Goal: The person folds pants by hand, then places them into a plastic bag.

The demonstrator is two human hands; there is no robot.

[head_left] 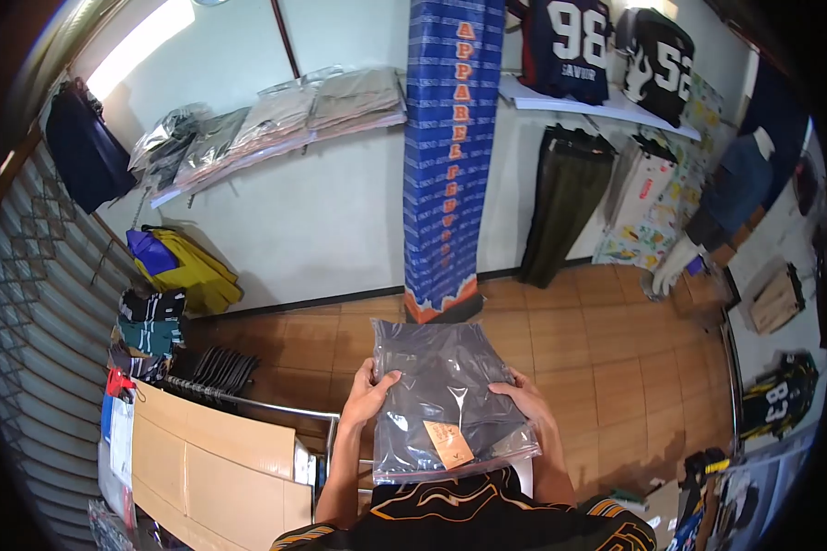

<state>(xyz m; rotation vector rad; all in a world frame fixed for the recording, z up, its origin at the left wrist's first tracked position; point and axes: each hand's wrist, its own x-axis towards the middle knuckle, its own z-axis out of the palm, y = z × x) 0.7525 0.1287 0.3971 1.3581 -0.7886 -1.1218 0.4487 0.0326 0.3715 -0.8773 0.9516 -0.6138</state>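
Note:
A clear plastic bag (pixel 432 386) with a dark folded garment inside is held up in front of my chest. An orange-brown tag (pixel 447 444) shows through the plastic near the lower edge, just above the bag's reddish seal strip. My left hand (pixel 371 393) grips the bag's left side, its thumb on top. On the right side, my right hand (pixel 521 400) holds the bag in the same way, thumb on top. The fingers beneath the bag are partly hidden.
A cardboard-topped surface (pixel 220 459) and a metal rail (pixel 276 406) with black hangers are at lower left. Ahead stands a blue pillar (pixel 450 156). A wall shelf (pixel 276 150) carries bagged clothes. Trousers (pixel 568 202) hang right of the pillar, near a mannequin (pixel 740 184).

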